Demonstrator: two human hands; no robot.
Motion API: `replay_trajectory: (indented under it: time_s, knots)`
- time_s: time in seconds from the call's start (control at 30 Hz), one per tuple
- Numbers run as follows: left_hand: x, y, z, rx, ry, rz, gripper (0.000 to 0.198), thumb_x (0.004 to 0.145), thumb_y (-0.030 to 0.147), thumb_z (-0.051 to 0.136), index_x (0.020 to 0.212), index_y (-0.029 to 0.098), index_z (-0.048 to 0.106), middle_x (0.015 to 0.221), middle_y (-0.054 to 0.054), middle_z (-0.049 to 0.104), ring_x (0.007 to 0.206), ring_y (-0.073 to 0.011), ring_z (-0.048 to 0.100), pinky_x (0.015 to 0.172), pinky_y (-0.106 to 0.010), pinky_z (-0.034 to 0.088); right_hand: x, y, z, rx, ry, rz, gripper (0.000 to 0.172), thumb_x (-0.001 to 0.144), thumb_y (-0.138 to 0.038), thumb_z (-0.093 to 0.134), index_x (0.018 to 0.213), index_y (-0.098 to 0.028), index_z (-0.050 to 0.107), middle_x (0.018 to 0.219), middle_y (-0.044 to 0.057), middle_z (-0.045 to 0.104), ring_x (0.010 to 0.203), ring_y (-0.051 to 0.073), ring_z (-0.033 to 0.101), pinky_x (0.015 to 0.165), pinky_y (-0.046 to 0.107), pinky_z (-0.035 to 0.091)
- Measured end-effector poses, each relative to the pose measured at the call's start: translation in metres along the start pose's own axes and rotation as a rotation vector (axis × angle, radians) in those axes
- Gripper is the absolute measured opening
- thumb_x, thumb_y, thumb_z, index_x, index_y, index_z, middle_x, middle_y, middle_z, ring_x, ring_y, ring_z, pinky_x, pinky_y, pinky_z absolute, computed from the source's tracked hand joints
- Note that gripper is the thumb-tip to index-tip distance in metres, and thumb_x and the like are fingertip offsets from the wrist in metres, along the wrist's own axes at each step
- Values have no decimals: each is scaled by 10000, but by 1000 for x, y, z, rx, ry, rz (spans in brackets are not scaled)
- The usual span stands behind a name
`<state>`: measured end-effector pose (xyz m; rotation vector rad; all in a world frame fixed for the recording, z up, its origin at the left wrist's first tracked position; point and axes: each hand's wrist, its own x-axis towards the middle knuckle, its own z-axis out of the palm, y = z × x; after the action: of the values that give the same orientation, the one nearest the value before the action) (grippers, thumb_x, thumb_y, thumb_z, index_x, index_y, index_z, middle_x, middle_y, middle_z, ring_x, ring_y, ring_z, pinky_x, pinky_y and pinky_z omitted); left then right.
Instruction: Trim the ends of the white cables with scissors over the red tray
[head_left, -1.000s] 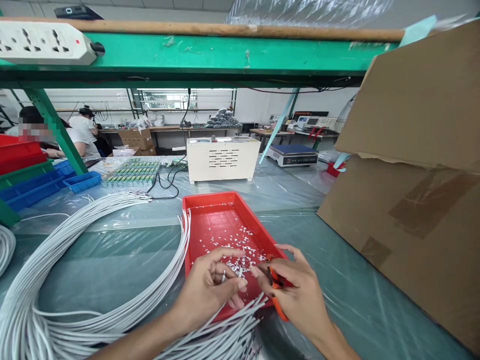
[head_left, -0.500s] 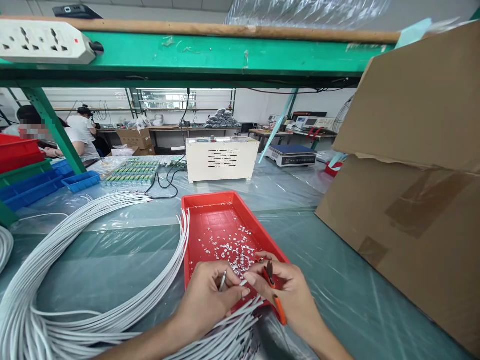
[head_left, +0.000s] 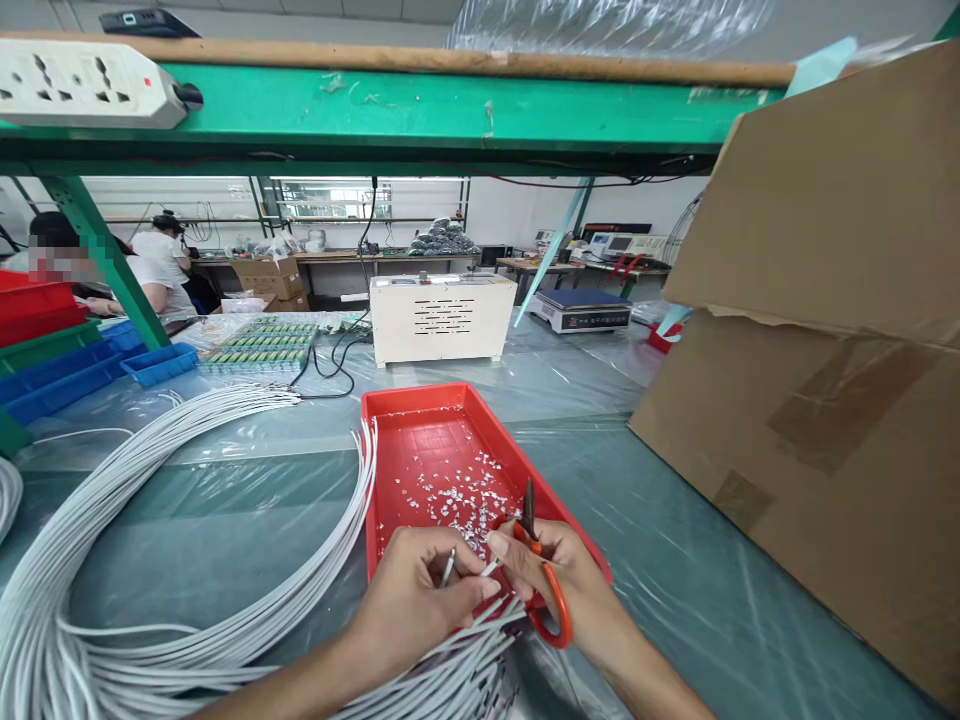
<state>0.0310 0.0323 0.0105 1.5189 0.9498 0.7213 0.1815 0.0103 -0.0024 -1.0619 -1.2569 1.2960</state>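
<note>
My left hand (head_left: 416,605) pinches the end of a thin white wire (head_left: 448,566) between thumb and fingers, over the near end of a red tray (head_left: 420,400). My right hand (head_left: 577,590) grips orange-handled scissors (head_left: 541,575), blades pointing up and away, with its fingertips touching the wire end beside the left hand. Small white and silver wire clippings (head_left: 461,495) lie scattered in the tray. A big bundle of white wires (head_left: 187,480) curves across the table from the left and ends under my hands.
A large cardboard box (head_left: 817,380) stands at the right. A cream machine box (head_left: 439,318) and a scale (head_left: 581,310) sit behind the tray. Blue bins (head_left: 161,362) and a green shelf frame (head_left: 375,110) lie left and above. Other people sit far left.
The scissors have swung upright in my right hand, blades now pointing away. Both hands have drawn slightly nearer to me, still meeting at the wire end.
</note>
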Motion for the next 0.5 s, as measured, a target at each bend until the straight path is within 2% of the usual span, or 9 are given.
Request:
replay_trajectory:
  time_s: [0.17,0.27,0.33,0.43,0.5]
  knots:
    - [4,3,-5,-179,-184,-51,219,706,303,604,682,86,590,589,-14,579,469,-85,535,498,-218,434,2,2,-2,-14,13,-13,340,706,-382,631,516,-153,466,453,-64,383,429,61,294,427,205,216]
    - [3,3,-4,-221,-111,-75,185,672,260,636,662,94,555,555,4,564,443,-77,527,472,-210,446,3,5,-2,-79,110,-30,309,662,-388,668,557,-141,515,464,-64,389,441,63,302,429,199,229]
    - [0,4,-2,-242,-64,-74,181,659,219,646,757,116,534,528,38,539,410,-70,510,432,-195,438,4,7,-2,-85,145,-35,310,651,-403,671,578,-140,523,482,-63,383,456,68,309,438,199,244]
    - [-3,5,0,-231,-69,-37,283,674,186,634,915,166,489,523,75,502,391,-64,499,389,-159,405,5,12,-2,-74,131,-39,323,663,-406,658,565,-151,486,494,-66,360,464,69,300,440,198,245]
    - [-5,5,1,-193,-74,-10,292,690,183,619,951,181,487,522,81,479,392,-61,495,384,-149,393,6,14,-2,-73,132,-55,327,671,-399,652,556,-158,462,495,-68,356,460,67,287,434,194,243]
